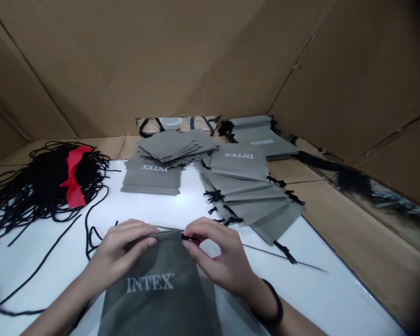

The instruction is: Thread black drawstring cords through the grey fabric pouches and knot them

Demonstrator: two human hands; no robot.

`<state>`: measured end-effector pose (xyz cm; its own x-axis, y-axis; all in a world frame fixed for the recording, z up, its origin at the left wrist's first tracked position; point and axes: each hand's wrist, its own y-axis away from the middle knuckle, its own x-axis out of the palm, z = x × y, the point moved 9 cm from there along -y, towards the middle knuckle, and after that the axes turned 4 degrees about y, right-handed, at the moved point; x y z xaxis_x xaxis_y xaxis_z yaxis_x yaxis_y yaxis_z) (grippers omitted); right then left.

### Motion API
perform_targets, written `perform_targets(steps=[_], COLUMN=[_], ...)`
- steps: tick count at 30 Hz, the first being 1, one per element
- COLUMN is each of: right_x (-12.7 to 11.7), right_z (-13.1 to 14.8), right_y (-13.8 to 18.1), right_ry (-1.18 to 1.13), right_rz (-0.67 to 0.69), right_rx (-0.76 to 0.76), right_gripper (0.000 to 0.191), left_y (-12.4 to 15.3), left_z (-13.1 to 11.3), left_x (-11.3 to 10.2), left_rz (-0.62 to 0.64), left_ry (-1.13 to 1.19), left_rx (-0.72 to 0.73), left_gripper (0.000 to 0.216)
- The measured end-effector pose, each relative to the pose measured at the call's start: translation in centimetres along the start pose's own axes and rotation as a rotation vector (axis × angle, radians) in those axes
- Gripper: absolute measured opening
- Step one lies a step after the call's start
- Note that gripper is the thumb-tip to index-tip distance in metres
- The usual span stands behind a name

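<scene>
A grey fabric pouch (154, 303) printed INTEX lies in front of me, its top hem lifted between my hands. My left hand (126, 247) pinches that hem near its left part, thumb in front and fingers behind. At the hem's right corner, my right hand (219, 252) is closed with thumb and forefinger on a short bit of black cord (189, 237). A thin dark rod (283, 257) extends rightward from behind the right hand across the white table. Whether it touches the pouch is hidden.
A bundle of black cords (42, 182) tied with a red strip (73, 179) lies at left, loose strands trailing forward. Behind the hands is a stack of flat grey pouches (150, 179); corded pouches (255, 205) are fanned at right. Cardboard walls (161, 56) enclose the white table (154, 207).
</scene>
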<state>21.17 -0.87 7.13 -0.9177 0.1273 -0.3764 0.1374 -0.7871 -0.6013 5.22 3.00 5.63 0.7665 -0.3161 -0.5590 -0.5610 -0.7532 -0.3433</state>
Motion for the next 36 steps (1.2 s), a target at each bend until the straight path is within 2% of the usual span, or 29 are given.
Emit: perform_targets(steps=[5, 8, 11, 18, 21, 30, 36], right_x=[0.3, 1.1, 1.8, 2.6, 2.7, 2.8, 3.0], right_z=[-2.3, -4.1, -4.9, -4.7, -4.6, -4.1, -3.3], right_y=[0.2, 0.7, 1.0, 1.0, 1.1, 1.1, 1.3], right_ry=[-0.135, -0.292, -0.434, -0.585, -0.577, -0.563, -0.561], right_rz=[0.047, 0.081, 0.114, 0.191, 0.211, 0.213, 0.248], right_rx=[0.247, 0.426, 0.51, 0.531, 0.541, 0.517, 0.521], right_gripper=[0.004, 0.01, 0.017, 0.022, 0.024, 0.026, 0.03], left_y=[0.0, 0.1, 0.2, 0.4, 0.5, 0.5, 1.5], left_z=[1.8, 2.6, 3.0, 3.2, 3.3, 3.0, 3.7], left_x=[0.8, 1.1, 1.3, 2.3, 2.3, 3.5, 5.1], left_rz=[0.045, 0.072, 0.095, 0.174, 0.18, 0.335, 0.441], left_ry=[0.044, 0.05, 0.096, 0.25, 0.283, 0.429, 0.613], left_rx=[-0.172, -0.242, -0.299, -0.363, -0.368, -0.408, -0.555], left_gripper=[0.021, 0.023, 0.026, 0.029, 0.029, 0.032, 0.041])
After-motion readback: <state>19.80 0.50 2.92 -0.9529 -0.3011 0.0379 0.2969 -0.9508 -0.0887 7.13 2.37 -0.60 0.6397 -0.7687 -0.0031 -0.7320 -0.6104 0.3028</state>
